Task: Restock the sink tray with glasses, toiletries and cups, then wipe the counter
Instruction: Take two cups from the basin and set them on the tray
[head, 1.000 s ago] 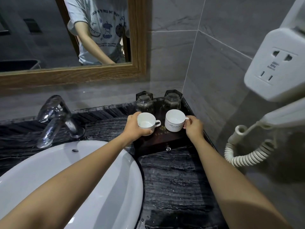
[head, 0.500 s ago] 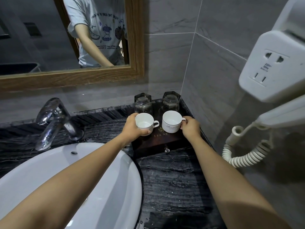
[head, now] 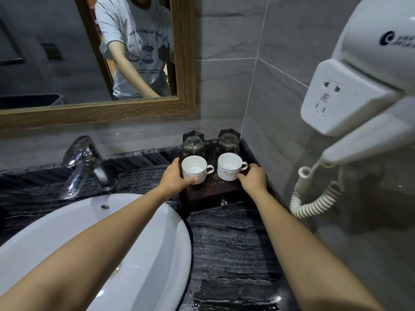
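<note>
A dark wooden tray (head: 211,194) with a small knob sits in the back right corner of the black marble counter (head: 233,248). Two clear glasses, the left glass (head: 193,143) and the right glass (head: 228,142), stand upside down at the tray's back. In front of them are two white cups. My left hand (head: 176,176) wraps the left cup (head: 194,169) from its left side. My right hand (head: 252,179) grips the right cup (head: 229,167) at its handle. Both cups look upright, low over or on the tray.
A white basin (head: 125,239) fills the lower left, with a chrome tap (head: 83,162) behind it. A wall hairdryer unit (head: 359,97) with a coiled cord (head: 314,203) hangs on the right wall. A wood-framed mirror (head: 184,63) shows a person in a grey shirt.
Both cups have tipped from leaning toward me to upright and have come down onto or close to the tray. My hands still grip them.
</note>
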A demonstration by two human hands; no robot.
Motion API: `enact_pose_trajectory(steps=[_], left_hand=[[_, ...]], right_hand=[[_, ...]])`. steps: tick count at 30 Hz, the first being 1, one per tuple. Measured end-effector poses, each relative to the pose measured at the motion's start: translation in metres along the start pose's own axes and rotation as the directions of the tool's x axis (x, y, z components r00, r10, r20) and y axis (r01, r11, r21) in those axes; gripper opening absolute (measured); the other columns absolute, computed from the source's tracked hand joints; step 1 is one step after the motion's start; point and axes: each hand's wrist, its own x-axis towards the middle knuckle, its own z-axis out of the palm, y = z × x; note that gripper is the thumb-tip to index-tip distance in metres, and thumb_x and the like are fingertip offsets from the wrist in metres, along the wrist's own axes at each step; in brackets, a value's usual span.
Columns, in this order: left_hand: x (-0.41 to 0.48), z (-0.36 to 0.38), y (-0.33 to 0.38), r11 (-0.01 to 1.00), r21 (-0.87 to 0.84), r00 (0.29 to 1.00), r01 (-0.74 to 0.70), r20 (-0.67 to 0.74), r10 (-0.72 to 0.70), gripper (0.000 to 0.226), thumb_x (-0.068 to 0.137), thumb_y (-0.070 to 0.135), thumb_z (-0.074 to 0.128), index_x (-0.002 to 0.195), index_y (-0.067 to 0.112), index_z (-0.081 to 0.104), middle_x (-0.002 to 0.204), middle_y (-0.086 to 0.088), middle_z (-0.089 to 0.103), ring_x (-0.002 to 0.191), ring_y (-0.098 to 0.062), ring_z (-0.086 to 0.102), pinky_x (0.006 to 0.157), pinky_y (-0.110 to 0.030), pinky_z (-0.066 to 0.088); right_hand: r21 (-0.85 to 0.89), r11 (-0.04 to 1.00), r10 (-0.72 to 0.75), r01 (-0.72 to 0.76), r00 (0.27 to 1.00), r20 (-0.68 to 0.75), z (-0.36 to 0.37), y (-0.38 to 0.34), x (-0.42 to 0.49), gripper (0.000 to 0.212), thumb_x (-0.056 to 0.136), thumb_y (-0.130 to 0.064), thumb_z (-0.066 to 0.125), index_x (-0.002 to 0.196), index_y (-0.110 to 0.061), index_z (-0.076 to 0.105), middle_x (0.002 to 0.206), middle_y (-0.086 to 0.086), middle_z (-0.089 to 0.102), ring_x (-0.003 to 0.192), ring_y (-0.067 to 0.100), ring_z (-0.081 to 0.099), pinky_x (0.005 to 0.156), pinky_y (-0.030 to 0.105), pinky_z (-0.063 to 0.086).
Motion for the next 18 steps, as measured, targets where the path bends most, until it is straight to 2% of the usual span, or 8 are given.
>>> enact_pose_trajectory(steps=[5, 9, 11, 13, 14, 15, 16, 18], left_hand=[[-0.024, -0.017, -0.011, 0.966, 0.252, 0.997, 0.061, 0.021, -0.069, 0.084, 0.079, 0.049, 0.063, 0.142, 0.007, 0.027, 0.143, -0.020, 0.038, 0.131, -0.036, 0.036, 0.108, -0.046, 0.034], [-0.053, -0.037, -0.026, 0.911, 0.406, 0.987, 0.073, 0.103, -0.125, 0.067, 0.086, 0.049, 0.054, 0.139, 0.012, 0.036, 0.144, -0.019, 0.038, 0.132, -0.036, 0.036, 0.109, -0.041, 0.031], [-0.068, -0.050, -0.037, 0.885, 0.464, 0.970, 0.032, 0.200, -0.140, 0.061, 0.087, 0.046, 0.055, 0.135, 0.011, 0.043, 0.142, -0.014, 0.045, 0.130, -0.030, 0.042, 0.106, -0.036, 0.035], [-0.086, -0.069, -0.047, 0.863, 0.505, 0.940, 0.016, 0.286, -0.185, 0.053, 0.088, 0.043, 0.055, 0.132, 0.013, 0.047, 0.138, -0.008, 0.051, 0.126, -0.025, 0.047, 0.104, -0.030, 0.035], [-0.096, -0.080, -0.049, 0.852, 0.523, 0.925, 0.014, 0.317, -0.210, 0.050, 0.089, 0.042, 0.054, 0.131, 0.015, 0.049, 0.135, -0.007, 0.053, 0.124, -0.023, 0.049, 0.102, -0.028, 0.036], [-0.107, -0.092, -0.051, 0.844, 0.536, 0.912, 0.019, 0.337, -0.234, 0.048, 0.089, 0.042, 0.053, 0.129, 0.017, 0.050, 0.133, -0.006, 0.054, 0.121, -0.022, 0.050, 0.101, -0.028, 0.036], [-0.116, -0.104, -0.054, 0.840, 0.541, 0.902, 0.028, 0.348, -0.255, 0.046, 0.089, 0.042, 0.053, 0.128, 0.019, 0.052, 0.132, -0.005, 0.056, 0.118, -0.021, 0.053, 0.100, -0.028, 0.038], [-0.134, -0.131, -0.060, 0.852, 0.517, 0.883, 0.083, 0.359, -0.303, 0.042, 0.089, 0.042, 0.053, 0.126, 0.022, 0.053, 0.129, -0.004, 0.057, 0.108, -0.021, 0.059, 0.095, -0.033, 0.046]], right_hand=[[-0.191, 0.982, 0.014, 0.013, 0.990, 0.143, -0.006, -0.011, -0.048, 0.073, 0.084, -0.047, 0.059, 0.136, -0.002, 0.033, 0.141, 0.019, 0.034, 0.131, 0.036, 0.030, 0.103, 0.042, 0.035], [-0.387, 0.914, 0.041, 0.119, 0.924, 0.381, 0.000, -0.027, -0.088, 0.085, 0.085, -0.056, 0.052, 0.143, -0.004, 0.018, 0.149, 0.017, 0.023, 0.136, 0.036, 0.023, 0.109, 0.041, 0.028], [-0.490, 0.826, 0.039, 0.278, 0.839, 0.542, 0.001, -0.043, -0.107, 0.086, 0.087, -0.057, 0.047, 0.146, -0.002, 0.015, 0.152, 0.018, 0.021, 0.139, 0.037, 0.021, 0.111, 0.041, 0.024], [-0.511, 0.730, 0.028, 0.454, 0.727, 0.686, 0.002, -0.065, -0.125, 0.073, 0.090, -0.055, 0.044, 0.139, -0.002, 0.035, 0.148, 0.018, 0.033, 0.134, 0.034, 0.034, 0.108, 0.039, 0.029], [-0.496, 0.697, 0.030, 0.518, 0.670, 0.742, 0.006, -0.078, -0.131, 0.059, 0.091, -0.054, 0.044, 0.122, -0.005, 0.052, 0.139, 0.018, 0.043, 0.123, 0.032, 0.045, 0.101, 0.036, 0.036], [-0.480, 0.658, 0.028, 0.580, 0.619, 0.785, 0.010, -0.091, -0.137, 0.051, 0.091, -0.054, 0.044, 0.103, -0.007, 0.060, 0.128, 0.016, 0.051, 0.111, 0.030, 0.050, 0.092, 0.033, 0.039], [-0.463, 0.615, 0.015, 0.638, 0.577, 0.816, 0.015, -0.104, -0.143, 0.052, 0.091, -0.054, 0.043, 0.099, -0.007, 0.063, 0.126, 0.013, 0.053, 0.107, 0.029, 0.052, 0.087, 0.032, 0.039], [-0.426, 0.558, -0.002, 0.712, 0.515, 0.857, 0.030, -0.130, -0.154, 0.061, 0.090, -0.055, 0.044, 0.128, -0.008, 0.054, 0.140, 0.007, 0.048, 0.121, 0.027, 0.050, 0.094, 0.034, 0.042]])
